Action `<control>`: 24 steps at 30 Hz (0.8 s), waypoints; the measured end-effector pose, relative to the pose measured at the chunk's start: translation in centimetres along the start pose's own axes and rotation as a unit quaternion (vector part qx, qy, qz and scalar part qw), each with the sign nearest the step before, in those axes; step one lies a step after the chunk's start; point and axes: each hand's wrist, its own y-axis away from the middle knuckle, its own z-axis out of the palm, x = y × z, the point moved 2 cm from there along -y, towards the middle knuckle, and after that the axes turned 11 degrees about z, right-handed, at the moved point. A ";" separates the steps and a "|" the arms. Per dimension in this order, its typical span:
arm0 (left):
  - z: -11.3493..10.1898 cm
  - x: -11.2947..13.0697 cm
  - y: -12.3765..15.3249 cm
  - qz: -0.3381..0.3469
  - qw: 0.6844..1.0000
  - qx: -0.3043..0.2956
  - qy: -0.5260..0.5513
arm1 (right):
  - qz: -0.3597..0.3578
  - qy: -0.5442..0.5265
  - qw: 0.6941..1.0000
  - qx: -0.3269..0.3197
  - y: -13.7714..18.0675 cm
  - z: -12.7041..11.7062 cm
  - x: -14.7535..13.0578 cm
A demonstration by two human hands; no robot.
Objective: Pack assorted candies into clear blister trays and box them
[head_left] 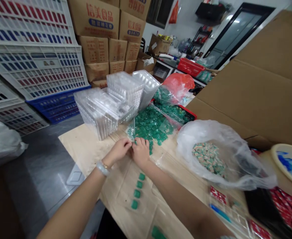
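Touching green sweets (152, 126) with fingers (129, 145) near 信美食品 cartons (94, 15).

Colour findings: The sweets (150, 127) heaped mid-table are showing deep green throughout, and the four loose sweets (137, 189) are matching that green. The table (91, 146) is presenting a plain pale tan. The stacked trays (103, 113) are reading as clear and colourless, with ribbed sides. The crates (36, 66) are showing a white lattice with red and blue behind it. The lowest crate (58, 104) is showing solid blue. The boxes (98, 20) are carrying red and blue print on brown. The bag (207, 157) is appearing clear, its contents mixing green, white and pink. The bracelet (102, 168) is showing milky white. The plate (291, 164) is displaying cream with blue markings.
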 end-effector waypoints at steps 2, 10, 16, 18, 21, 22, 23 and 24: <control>-0.6 0.7 0.5 -0.067 0.977 0.068 0.188 | 0.004 -0.033 0.999 0.007 0.4 -0.8 0.1; 1.1 2.9 3.4 -0.191 0.792 0.183 0.550 | -0.040 -0.361 0.931 -0.022 2.9 -4.0 -0.9; 2.6 2.9 4.4 -0.153 0.814 0.218 0.517 | -0.030 -0.392 0.917 -0.057 2.8 -4.0 -1.9; 2.5 2.9 4.7 -0.133 0.817 0.225 0.514 | -0.029 -0.402 0.911 -0.084 3.0 -3.8 -1.9; 2.2 3.1 5.1 -0.119 0.815 0.212 0.527 | 0.040 -0.470 0.875 -0.111 3.4 -3.4 -1.5; 2.1 3.2 5.3 -0.113 0.818 0.212 0.523 | 0.088 -0.516 0.842 -0.129 3.5 -3.2 -1.3; 1.9 3.1 5.5 -0.105 0.828 0.219 0.506 | 0.143 -0.568 0.796 -0.156 3.6 -3.0 -1.0; 1.7 3.0 5.8 -0.096 0.845 0.230 0.473 | 0.194 -0.619 0.737 -0.188 3.7 -2.9 -0.8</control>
